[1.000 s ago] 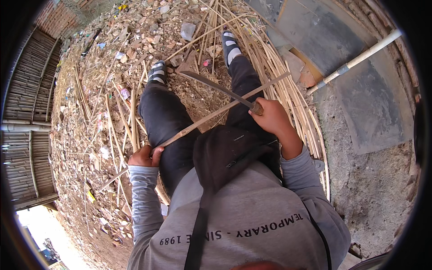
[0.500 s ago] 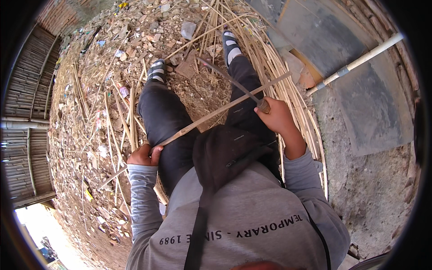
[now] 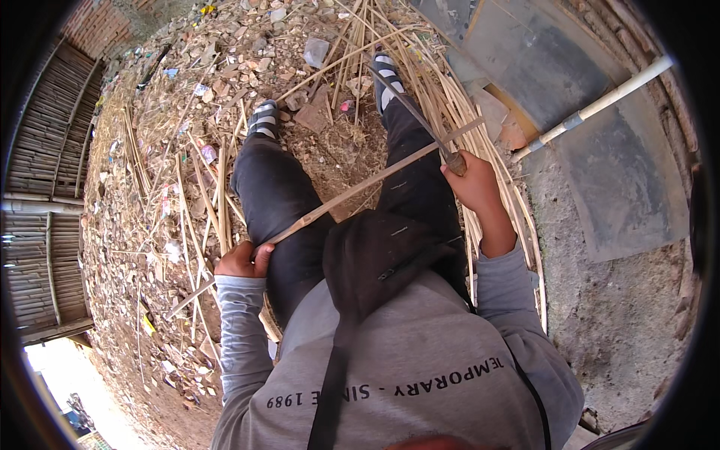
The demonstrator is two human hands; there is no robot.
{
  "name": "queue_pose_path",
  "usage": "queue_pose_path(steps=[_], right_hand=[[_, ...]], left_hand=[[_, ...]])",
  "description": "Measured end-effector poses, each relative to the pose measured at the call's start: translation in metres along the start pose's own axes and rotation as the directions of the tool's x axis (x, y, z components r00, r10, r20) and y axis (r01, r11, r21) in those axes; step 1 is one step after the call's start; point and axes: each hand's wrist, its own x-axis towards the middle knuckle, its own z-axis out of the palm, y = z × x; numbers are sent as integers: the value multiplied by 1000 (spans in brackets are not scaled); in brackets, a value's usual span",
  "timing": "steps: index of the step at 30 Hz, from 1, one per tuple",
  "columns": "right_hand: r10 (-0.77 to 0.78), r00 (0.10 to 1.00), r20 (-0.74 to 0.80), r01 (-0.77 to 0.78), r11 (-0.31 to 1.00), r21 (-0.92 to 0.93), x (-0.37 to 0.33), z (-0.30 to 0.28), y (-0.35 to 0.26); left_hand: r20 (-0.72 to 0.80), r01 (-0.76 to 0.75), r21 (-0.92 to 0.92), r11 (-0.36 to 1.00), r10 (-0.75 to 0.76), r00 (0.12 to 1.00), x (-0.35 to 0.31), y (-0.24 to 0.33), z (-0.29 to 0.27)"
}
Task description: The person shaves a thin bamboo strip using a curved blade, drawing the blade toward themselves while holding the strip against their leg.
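Two hands on one long bamboo strip [image 3: 360, 187], which runs slantwise across both thighs, low at the person's left, rising toward the right. Left hand [image 3: 241, 260] has its grip closed around the strip's lower end, beside the left thigh; a short tail sticks out below the fist toward the ground. Right hand [image 3: 471, 180] has its grip wrapped tight on the wooden handle of a long knife [image 3: 411, 109], whose dark blade points away past the right knee and crosses the strip near its upper end; whether edge and strip touch cannot be told. Strip is pale tan, flat, narrow, with a slightly darker node near mid-length. Judged light and springy: stiff along its length, likely to flex or whip if held only at one end. Split edges probably sharp and splintery, surface dry, not slippery. Best hold appears to be near the end, on the flat faces, well clear of the blade. Similar split strips [image 3: 465, 127] lie heaped on the rubble-strewn ground [image 3: 150, 187] by the right leg.
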Motion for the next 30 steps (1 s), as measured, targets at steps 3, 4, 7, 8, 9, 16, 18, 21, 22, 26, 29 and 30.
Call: queue_pose_path(steps=[3,4,7,8,9,16,18,21,22,26,29,30], right_hand=[[-61,997,54,62,998,-7,-10,4,-3],[-64,994,93,67,998,-20,-12,4,-7],[-87,984,154,96,994,-48,-14,6,-11],[-79,986,145,86,995,-45,-12,6,-8],[-71,988,135,77,996,-41,-10,5,-5],[79,997,2,-79,997,7,7,6,36],[50,998,-33,-51,999,-14,2,10,39],[59,998,-16,-57,993,103,-8,12,35],[58,998,-4,-57,995,81,-10,11,32],[16,999,52,-18,999,41,-16,15,26],[-26,997,67,22,998,65,-16,17,20],[-37,997,67,32,997,74,-15,16,18]], left_hand=[[31,8,-10,1000,-7,999,2,-4,0],[44,15,-6,1000,-15,999,2,-5,0],[58,21,18,1000,-21,998,2,-5,-1],[55,21,28,999,-23,998,2,-4,-2],[55,22,37,999,-24,998,2,-3,-3],[23,12,55,998,-13,1000,2,2,-5],[32,6,56,998,-8,999,3,1,-5],[44,-7,45,999,5,999,4,-2,-8],[44,-14,51,999,11,999,5,-1,-8],[44,-15,50,999,12,999,6,1,-10],[30,-14,41,999,12,999,5,0,-9],[33,-11,42,999,9,999,5,-1,-7]])
